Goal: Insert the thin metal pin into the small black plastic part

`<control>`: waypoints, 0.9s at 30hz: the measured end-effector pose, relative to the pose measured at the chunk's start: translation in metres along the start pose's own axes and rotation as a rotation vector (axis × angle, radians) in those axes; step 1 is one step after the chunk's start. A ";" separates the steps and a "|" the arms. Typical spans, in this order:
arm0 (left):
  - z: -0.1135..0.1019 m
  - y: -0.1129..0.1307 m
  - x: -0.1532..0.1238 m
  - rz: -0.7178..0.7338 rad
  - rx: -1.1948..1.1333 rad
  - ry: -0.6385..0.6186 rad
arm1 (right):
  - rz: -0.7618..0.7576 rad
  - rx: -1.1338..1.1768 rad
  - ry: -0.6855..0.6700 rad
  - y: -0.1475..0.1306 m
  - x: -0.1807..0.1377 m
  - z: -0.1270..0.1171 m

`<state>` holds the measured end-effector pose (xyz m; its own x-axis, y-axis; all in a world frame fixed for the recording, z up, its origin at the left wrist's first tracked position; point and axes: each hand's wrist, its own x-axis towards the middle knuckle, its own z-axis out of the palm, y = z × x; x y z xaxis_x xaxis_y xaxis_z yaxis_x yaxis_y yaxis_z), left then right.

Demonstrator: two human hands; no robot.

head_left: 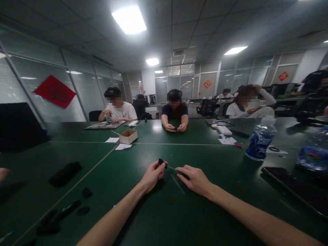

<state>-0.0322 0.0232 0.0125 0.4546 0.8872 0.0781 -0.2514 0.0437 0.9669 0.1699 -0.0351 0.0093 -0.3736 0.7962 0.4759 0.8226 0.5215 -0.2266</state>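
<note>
In the head view my left hand (pixel 153 175) is closed on a small black part (pixel 161 162), pinched between thumb and fingers just above the green table (pixel 151 222). My right hand (pixel 194 178) grips what looks like a screwdriver (pixel 171 168). Its thin metal shaft reaches left to the black part, and the fingers mostly hide its handle. Whether the tip sits in the part or only touches it, I cannot tell.
Several black pieces (pixel 68 211) and a black case (pixel 65 174) lie at left. A cardboard box (pixel 128 136) stands ahead. On the right are a phone (pixel 294 188) and two bottles, the nearer one blue-labelled (pixel 260 140). People sit across the table; another person's hand (pixel 3 174) shows at far left.
</note>
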 end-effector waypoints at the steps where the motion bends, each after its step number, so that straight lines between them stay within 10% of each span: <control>1: 0.000 0.000 0.000 -0.002 -0.007 0.004 | -0.001 -0.004 -0.004 0.000 0.000 0.000; 27: -0.001 -0.001 0.001 0.006 0.083 -0.043 | -0.057 0.058 -0.042 -0.004 0.000 -0.006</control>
<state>-0.0325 0.0246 0.0116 0.4900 0.8668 0.0924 -0.1832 -0.0013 0.9831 0.1690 -0.0389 0.0156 -0.4383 0.7761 0.4534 0.7737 0.5825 -0.2491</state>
